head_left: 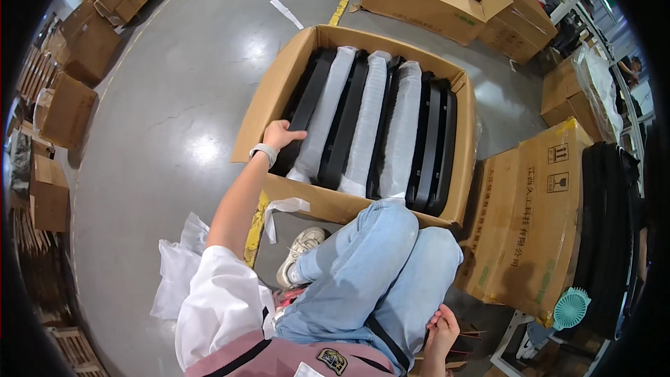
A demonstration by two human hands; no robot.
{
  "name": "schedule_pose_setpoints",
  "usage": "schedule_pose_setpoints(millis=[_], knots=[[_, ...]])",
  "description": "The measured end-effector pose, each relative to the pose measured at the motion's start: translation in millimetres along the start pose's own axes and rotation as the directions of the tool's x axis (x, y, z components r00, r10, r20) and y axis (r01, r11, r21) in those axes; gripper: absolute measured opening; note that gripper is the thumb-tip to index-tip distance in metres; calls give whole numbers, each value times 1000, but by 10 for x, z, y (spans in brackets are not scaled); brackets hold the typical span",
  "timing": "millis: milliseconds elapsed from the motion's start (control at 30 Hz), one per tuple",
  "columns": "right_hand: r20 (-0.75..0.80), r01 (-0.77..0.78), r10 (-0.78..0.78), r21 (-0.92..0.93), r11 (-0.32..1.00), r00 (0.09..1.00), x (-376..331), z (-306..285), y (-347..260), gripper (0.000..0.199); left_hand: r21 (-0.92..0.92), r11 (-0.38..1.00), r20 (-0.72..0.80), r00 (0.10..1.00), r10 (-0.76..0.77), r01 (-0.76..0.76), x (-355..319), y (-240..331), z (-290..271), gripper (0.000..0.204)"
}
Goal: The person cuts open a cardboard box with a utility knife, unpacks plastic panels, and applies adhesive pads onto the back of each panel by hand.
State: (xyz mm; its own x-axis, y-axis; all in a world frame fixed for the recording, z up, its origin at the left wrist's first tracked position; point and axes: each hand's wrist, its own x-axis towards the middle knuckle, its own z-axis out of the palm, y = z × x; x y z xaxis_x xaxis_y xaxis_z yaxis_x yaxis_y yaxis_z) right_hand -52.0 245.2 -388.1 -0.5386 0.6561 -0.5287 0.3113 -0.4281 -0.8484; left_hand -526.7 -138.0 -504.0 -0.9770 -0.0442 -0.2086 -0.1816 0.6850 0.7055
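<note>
Wears a pink vest (296, 356) over a white sleeve (227, 300), with knees bent in light blue jeans (363, 251). Holds the right hand (442, 326) low beside the right thigh, fingers curled inward; cannot tell whether pinching anything with that grip. By the left foot, in a pale shoe (305, 248), a crumpled translucent white sheet (173, 276), a stretch of yellow floor line (256, 229) and a white strip (287, 205). To the right, a taped brown carton (530, 209), with a teal, round, ribbed object (571, 308) at its lower corner and dark upright pieces (604, 216) just beyond its side.

Straight ahead, an open carton (317, 200). Reaches the left hand (280, 135), with a white band (264, 151) at the wrist, over its near left part, at the leftmost long black piece (312, 87); cannot tell whether pinching it or only touching it with that grip. Beside that piece inside the carton, three white-wrapped pieces (363, 122) between further black ones.

Farther off, on grey floor (167, 119), another open carton (419, 0) and, along the left, more brown boxes (66, 110).
</note>
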Motion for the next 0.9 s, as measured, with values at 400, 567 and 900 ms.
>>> schedule_pose_setpoints(millis=[400,567,900], knots=[[-89,43,-38,54,998,995,-17,40,-35,22,-680,701,41,943,330,-216,-1266,708,-376,45],[232,190,-168,-75,979,958,-364,424,-572,19,-266,775,111,781,615,-573,-2477,1176,-739,44],[924,669,-205,-70,740,323,-1062,577,-1209,31,-329,381,518,172,838,-864,-3377,1875,-379,17]])
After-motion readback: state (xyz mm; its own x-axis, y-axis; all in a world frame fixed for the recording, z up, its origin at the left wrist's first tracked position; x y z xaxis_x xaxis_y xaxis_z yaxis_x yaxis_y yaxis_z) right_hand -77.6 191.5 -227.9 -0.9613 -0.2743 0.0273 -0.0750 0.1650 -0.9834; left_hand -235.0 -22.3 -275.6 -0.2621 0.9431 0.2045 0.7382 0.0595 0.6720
